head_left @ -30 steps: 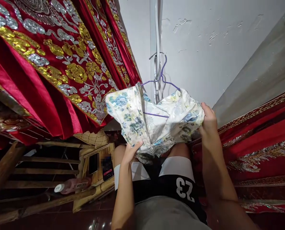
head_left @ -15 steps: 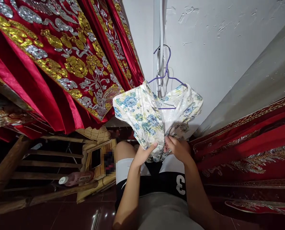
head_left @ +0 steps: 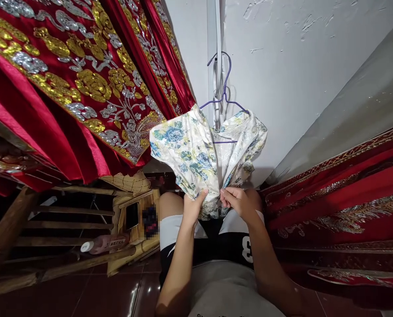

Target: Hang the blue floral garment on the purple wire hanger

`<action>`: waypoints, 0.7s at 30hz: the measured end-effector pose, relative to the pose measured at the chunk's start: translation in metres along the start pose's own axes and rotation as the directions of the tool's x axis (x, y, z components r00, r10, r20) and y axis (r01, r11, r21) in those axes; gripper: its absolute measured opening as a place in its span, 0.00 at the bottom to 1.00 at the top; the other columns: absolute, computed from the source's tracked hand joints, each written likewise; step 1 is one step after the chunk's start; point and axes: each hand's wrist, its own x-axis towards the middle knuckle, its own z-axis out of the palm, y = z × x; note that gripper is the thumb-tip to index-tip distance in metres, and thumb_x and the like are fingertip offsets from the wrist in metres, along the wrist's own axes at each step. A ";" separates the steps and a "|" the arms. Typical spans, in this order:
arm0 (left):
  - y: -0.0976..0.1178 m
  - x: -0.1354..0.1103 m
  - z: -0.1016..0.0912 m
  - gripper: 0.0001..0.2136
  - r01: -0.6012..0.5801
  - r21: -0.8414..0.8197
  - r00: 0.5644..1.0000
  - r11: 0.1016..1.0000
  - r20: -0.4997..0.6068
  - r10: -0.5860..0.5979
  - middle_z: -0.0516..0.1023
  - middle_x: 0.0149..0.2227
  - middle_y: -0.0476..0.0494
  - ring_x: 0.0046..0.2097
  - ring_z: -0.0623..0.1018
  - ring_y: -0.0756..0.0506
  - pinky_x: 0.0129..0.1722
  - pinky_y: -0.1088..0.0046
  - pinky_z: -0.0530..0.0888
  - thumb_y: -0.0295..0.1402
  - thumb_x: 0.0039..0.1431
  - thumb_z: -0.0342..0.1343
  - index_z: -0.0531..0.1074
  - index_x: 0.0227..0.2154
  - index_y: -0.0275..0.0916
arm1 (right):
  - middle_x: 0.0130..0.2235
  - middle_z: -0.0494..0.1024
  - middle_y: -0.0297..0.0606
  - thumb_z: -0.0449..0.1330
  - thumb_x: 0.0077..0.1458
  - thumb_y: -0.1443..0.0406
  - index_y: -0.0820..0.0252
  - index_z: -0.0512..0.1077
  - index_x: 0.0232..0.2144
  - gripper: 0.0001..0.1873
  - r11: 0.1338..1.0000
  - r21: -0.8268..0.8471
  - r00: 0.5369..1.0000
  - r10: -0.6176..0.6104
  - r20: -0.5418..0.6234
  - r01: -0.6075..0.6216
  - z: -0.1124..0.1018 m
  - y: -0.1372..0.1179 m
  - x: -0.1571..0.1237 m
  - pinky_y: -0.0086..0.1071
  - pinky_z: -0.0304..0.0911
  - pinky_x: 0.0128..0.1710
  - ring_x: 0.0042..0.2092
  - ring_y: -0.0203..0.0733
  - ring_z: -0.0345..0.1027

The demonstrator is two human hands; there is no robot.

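Head camera: we have a white garment with blue and yellow-green flowers [head_left: 196, 163] draped over a purple hanger [head_left: 225, 93], its shoulders on the sloping arms and its body hanging below, the hanger's lower bar showing through the open neckline. Below the hanger and slightly to its left, our left hand [head_left: 192, 209] is clamped on the lower part of the cloth, thumb lying across the front; we cannot see how the fingers sit behind. Below the hanger and slightly to its right, our right hand [head_left: 238, 201] pinches the garment near its front opening, fingertips together on the fabric and just beside the left thumb. At the hanger's hook runs a pale vertical strip [head_left: 219, 35], against a light wall [head_left: 275, 79] that spreads behind the hanger. Left of the hanger hangs red cloth with gold and silver sequin work [head_left: 93, 86]; to its lower right is another beaded red fabric [head_left: 358, 187]. Well below and left of the hanger we see a bamboo frame [head_left: 122, 255], with a pink bottle with a white cap [head_left: 107, 243]. Directly below the hanger, past our hands, are our black-and-white shorts [head_left: 212, 251].
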 end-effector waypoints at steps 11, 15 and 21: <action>-0.035 -0.020 0.021 0.15 -0.463 0.385 0.886 0.798 0.173 0.430 0.77 0.47 0.37 0.49 0.77 0.40 0.53 0.62 0.72 0.36 0.65 0.55 0.70 0.52 0.40 | 0.20 0.75 0.35 0.61 0.55 0.52 0.60 0.75 0.25 0.18 0.999 0.035 0.997 0.019 0.081 -0.021 0.012 0.008 0.002 0.29 0.55 0.23 0.21 0.33 0.59; -0.032 -0.022 0.026 0.08 -0.424 0.387 0.906 0.819 0.190 0.379 0.73 0.34 0.44 0.38 0.74 0.43 0.42 0.69 0.70 0.36 0.67 0.50 0.73 0.36 0.41 | 0.18 0.72 0.33 0.61 0.57 0.52 0.60 0.76 0.25 0.18 0.999 0.044 0.996 -0.003 0.095 -0.002 0.009 -0.012 0.003 0.29 0.57 0.23 0.21 0.35 0.62; -0.023 -0.006 0.017 0.09 -0.437 0.458 0.899 0.774 0.248 0.361 0.69 0.30 0.47 0.34 0.71 0.45 0.37 0.72 0.65 0.34 0.66 0.51 0.70 0.29 0.42 | 0.19 0.67 0.29 0.64 0.58 0.52 0.59 0.74 0.27 0.18 0.967 0.119 0.969 -0.208 -0.136 0.224 -0.016 -0.103 0.059 0.27 0.53 0.20 0.20 0.31 0.57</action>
